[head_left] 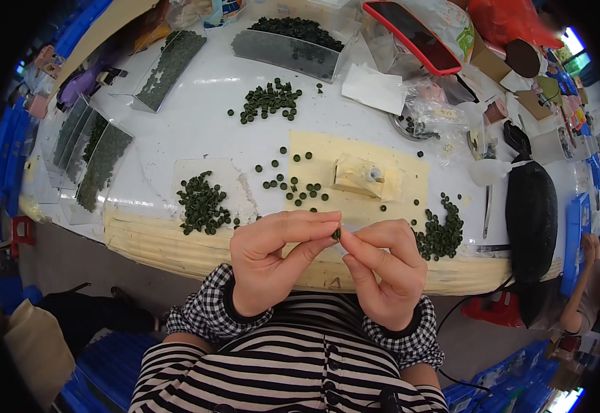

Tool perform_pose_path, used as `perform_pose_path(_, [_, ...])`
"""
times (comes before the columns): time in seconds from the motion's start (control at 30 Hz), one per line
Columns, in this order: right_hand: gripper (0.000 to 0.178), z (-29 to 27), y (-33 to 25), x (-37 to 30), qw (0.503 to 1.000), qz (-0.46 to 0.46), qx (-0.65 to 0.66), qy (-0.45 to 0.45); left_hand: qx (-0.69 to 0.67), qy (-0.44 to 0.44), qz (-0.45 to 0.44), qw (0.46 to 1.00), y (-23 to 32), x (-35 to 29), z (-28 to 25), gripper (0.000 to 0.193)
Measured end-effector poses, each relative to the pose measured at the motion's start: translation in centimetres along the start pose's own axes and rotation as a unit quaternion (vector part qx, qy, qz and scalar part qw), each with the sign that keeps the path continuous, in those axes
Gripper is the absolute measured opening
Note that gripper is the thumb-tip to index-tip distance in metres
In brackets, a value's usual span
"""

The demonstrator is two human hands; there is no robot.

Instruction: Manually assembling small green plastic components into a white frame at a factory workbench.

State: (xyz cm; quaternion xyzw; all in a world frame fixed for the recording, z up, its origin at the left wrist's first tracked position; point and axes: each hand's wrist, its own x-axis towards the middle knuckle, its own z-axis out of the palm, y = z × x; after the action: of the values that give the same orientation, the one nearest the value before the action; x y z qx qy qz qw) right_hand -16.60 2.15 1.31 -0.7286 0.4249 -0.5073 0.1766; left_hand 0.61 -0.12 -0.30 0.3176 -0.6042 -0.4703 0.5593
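Observation:
Close to my body at the table's front edge, my two hands meet fingertip to fingertip. My left hand (267, 256) pinches a small dark green round part (336, 235) between thumb and forefinger. From the other side, the closed fingertips of my right hand (391, 267) press against the same part; anything else between them is too small to make out. Just beyond stands a tape-wrapped block (358, 176) with a small metal piece on top. Loose green parts (303, 195) lie scattered beside it, with one heap (202, 206) to the left and another heap (442, 230) to the right.
Farther back lies another pile of green parts (270, 102) before a clear bin (286, 55). More clear trays (97, 162) stand left. A red-cased phone (414, 36), a white paper (373, 88) and plastic bags sit back right. A black padded roll (532, 220) rests at the right edge.

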Motion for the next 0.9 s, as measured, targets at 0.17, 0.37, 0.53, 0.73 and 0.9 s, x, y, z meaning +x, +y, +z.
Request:
perform_pose_path(0.17, [0.036,0.0,0.1,-0.1,1.0,-0.005,-0.001,0.002,0.015,-0.008,0.002,1.0,0.0,-0.1,-0.1,0.023])
perform_pose_path(0.37, [0.033,-0.4,-0.1,0.0,1.0,0.004,-0.006,-0.003,0.027,-0.008,-0.001,1.0,0.0,0.1,0.0,0.023])
perform_pose_path(0.53, [0.02,-2.2,1.0,-0.3,0.989,0.08,-0.102,0.069,0.192,-0.069,0.018,0.979,1.1,0.4,-1.0,0.017])
perform_pose_path(0.73, [0.007,-5.1,3.4,-0.3,0.941,0.101,-0.316,0.061,0.354,-0.139,0.044,0.924,1.2,-0.2,-1.6,0.014])
perform_pose_path(0.9, [0.008,-5.3,4.0,0.1,0.924,0.09,-0.371,0.037,0.417,-0.158,0.048,0.894,1.2,-0.2,-1.4,0.017])
